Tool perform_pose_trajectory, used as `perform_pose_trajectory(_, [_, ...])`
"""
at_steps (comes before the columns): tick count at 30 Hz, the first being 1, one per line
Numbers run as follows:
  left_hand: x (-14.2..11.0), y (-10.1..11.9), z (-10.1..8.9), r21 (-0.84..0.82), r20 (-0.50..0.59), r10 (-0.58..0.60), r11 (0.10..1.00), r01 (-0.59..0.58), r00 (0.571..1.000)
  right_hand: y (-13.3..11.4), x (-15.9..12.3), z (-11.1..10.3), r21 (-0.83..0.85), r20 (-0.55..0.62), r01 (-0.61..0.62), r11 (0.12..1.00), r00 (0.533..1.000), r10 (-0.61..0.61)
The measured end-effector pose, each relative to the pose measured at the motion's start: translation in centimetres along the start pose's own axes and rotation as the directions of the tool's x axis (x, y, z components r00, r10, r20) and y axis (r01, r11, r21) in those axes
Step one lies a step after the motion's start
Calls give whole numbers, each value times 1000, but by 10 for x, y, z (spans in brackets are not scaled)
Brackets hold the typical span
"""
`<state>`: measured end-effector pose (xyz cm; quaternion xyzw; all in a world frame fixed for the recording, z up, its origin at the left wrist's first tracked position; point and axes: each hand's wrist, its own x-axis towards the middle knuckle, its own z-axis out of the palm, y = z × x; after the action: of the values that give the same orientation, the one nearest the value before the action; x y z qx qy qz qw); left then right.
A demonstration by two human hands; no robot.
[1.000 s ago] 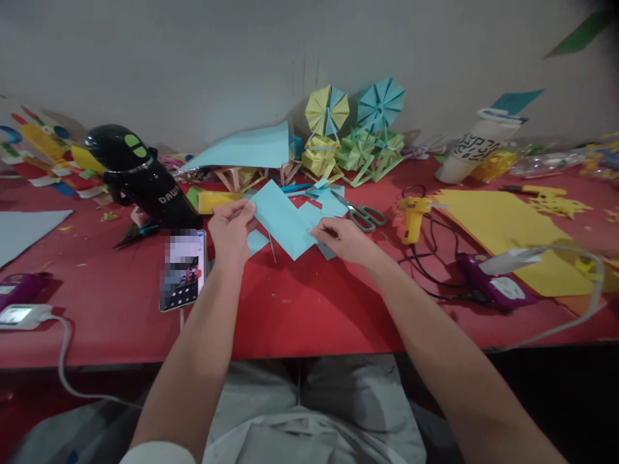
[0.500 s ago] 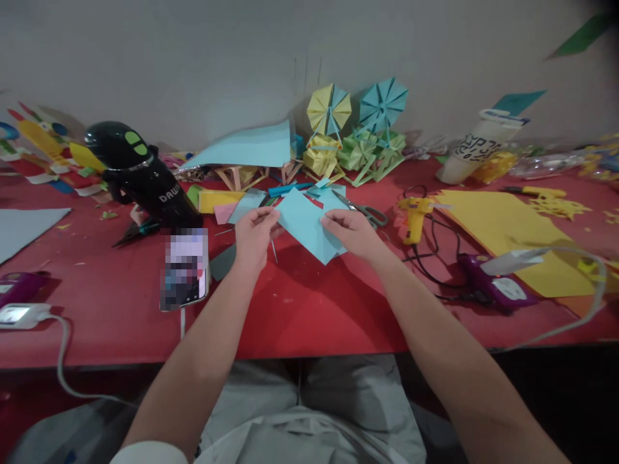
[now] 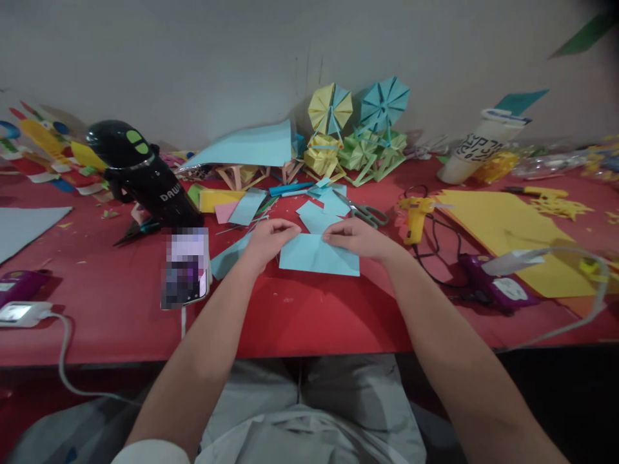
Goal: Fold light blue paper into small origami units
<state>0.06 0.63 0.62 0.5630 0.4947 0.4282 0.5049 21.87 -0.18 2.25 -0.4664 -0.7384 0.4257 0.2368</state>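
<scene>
A light blue sheet of paper [image 3: 319, 256] lies low over the red table, its long side facing me. My left hand [image 3: 271, 241] pinches its far left edge between thumb and fingers. At the far right part of the same edge, my right hand [image 3: 356, 237] is closed on the paper too. Just beyond the hands are blue paper scraps [image 3: 316, 219] and a pair of scissors [image 3: 366, 211], whose blades point away to the left. Blue marker-like sticks [image 3: 290, 189] lie behind them.
A phone [image 3: 186, 267] and a leaning black bottle [image 3: 145, 174] stand left. Folded paper wheel models [image 3: 372, 151] line the wall. To the right are a yellow glue gun [image 3: 414, 218], a purple power socket [image 3: 503, 287] with cables, yellow sheets [image 3: 512, 238] and a tilted cup [image 3: 478, 145].
The blue paper has turned from a point-down diamond to a level rectangle and come slightly nearer to me. Both hands moved with it, uncovering the scissors and scraps behind.
</scene>
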Motion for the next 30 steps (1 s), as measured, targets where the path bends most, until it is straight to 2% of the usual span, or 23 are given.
perform_pose_trajectory(5, [-4,0,-3,188,209,43,979,-83,977,3,0,0,-21,49,-15,1000,999,16])
perform_pose_trajectory(8, [-5,2,-2,256,282,89,953,-164,955,8,1,-1,-61,77,-8,998,997,13])
perform_pose_trajectory(12, [-5,0,0,376,266,171,888,-265,949,14,2,0,-114,85,37,993,996,-27])
perform_pose_trajectory(16, [-5,-1,4,441,247,216,843,-307,945,13,2,3,-104,40,86,991,996,-82])
perform_pose_trajectory(25, [-10,-5,13,465,298,219,816,-342,929,5,1,11,-157,97,131,979,988,-117])
perform_pose_trajectory(30, [-9,-3,10,469,276,221,819,-331,936,7,2,11,-131,99,136,982,987,-124])
